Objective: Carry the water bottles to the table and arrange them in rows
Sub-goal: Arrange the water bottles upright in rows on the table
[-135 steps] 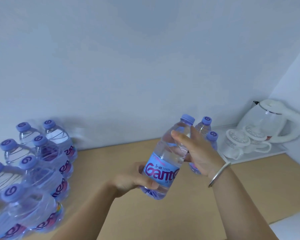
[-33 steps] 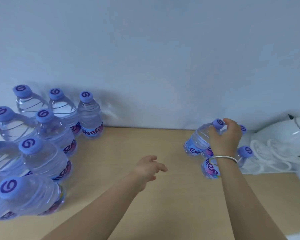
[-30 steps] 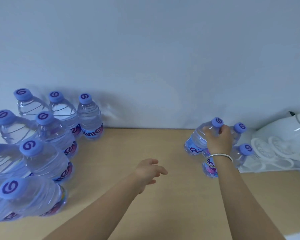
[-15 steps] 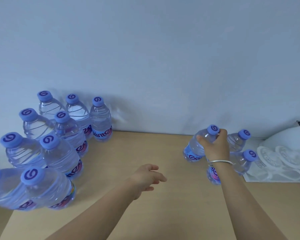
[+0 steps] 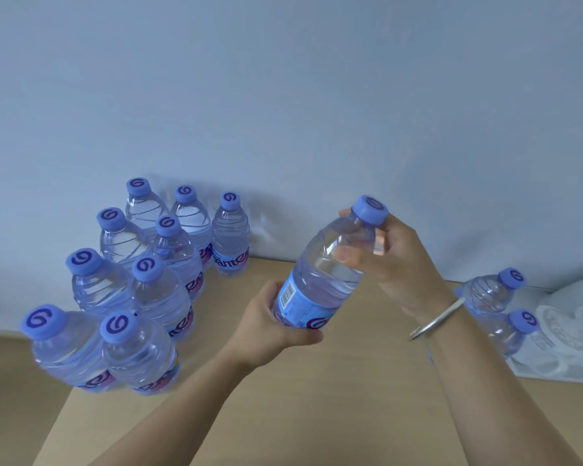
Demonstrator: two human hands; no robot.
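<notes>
Bottle [image 5: 320, 277] hangs above the tabletop [image 5: 317, 398], tilted, cap toward one o'clock; left hand [image 5: 270, 327] grips its base, right hand [image 5: 394, 260] its neck, rows of bottles [image 5: 148, 290] at nine o'clock.

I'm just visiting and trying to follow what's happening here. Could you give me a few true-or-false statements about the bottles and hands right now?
1. Both hands hold one water bottle in the air. True: the left hand grips its base, the right hand its neck.
2. The held bottle has no cap. False: it wears a blue cap.
3. Nine bottles stand grouped on the left of the wooden table. True.
4. The right wrist is bare. False: it wears a silver bangle.
5. No bottles remain at the right. False: two bottles stand there beside a white tray.
</notes>
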